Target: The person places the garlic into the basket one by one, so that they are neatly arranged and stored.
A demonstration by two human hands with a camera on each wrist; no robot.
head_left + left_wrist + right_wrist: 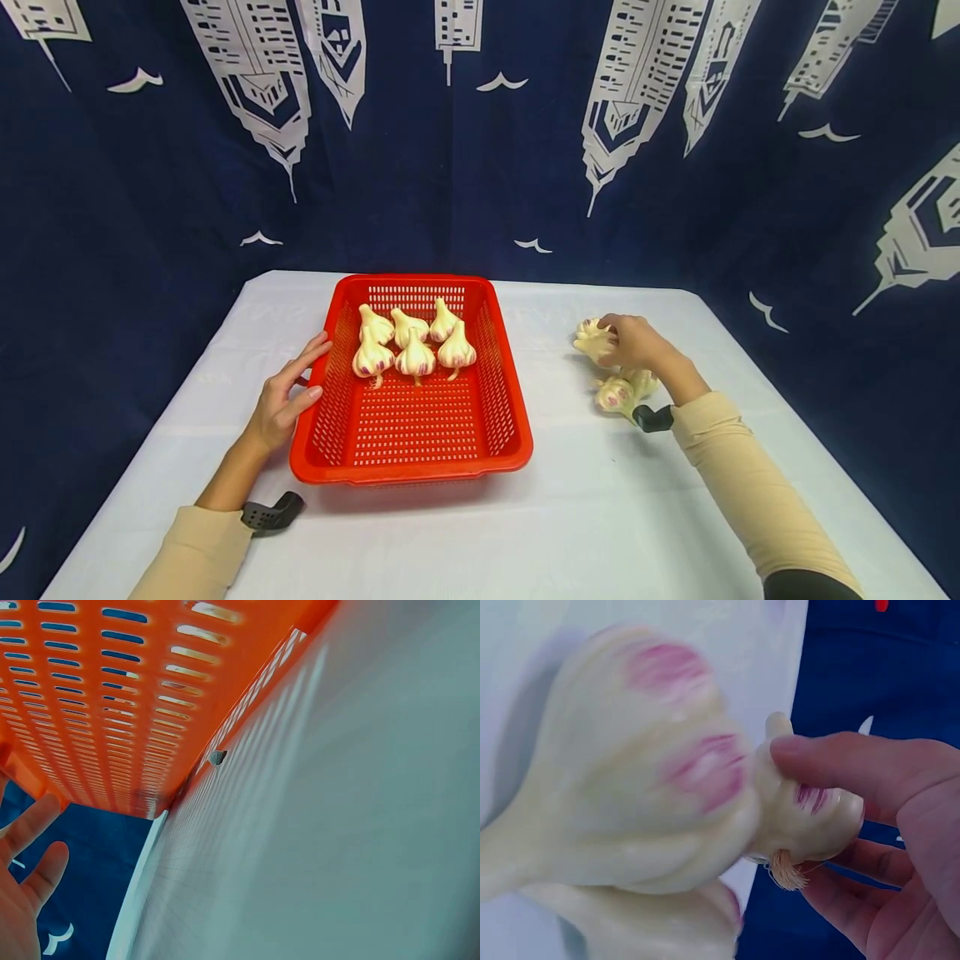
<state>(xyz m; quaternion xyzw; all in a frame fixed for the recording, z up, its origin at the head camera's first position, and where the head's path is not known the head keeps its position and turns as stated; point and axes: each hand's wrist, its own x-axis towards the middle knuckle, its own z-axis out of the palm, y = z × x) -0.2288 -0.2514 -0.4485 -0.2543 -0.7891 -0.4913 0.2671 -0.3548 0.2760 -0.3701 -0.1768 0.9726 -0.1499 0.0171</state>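
Observation:
My left hand (pixel 281 404) rests at the left rim of a red plastic basket (pixel 408 473), fingers straight and thumb spread apart. Several garlic bulbs (pixel 416 358) stand in two rows in the basket's far half. Over to the right, my right hand (pixel 637 342) pinches a garlic bulb (pixel 829 825) between thumb and fingers, its root tuft showing in the right wrist view. Two more garlic bulbs (pixel 615 395) lie on the table just below that hand, partly covered by the wrist; one of them (pixel 645 772) looms large in the right wrist view.
A white cloth covers the table (pixel 555 517). Behind it hangs a dark blue curtain (pixel 450 200) with white building prints. Each wrist wears a black band (pixel 273 512). The left wrist view shows the basket's slotted side (pixel 120 697) above the white cloth.

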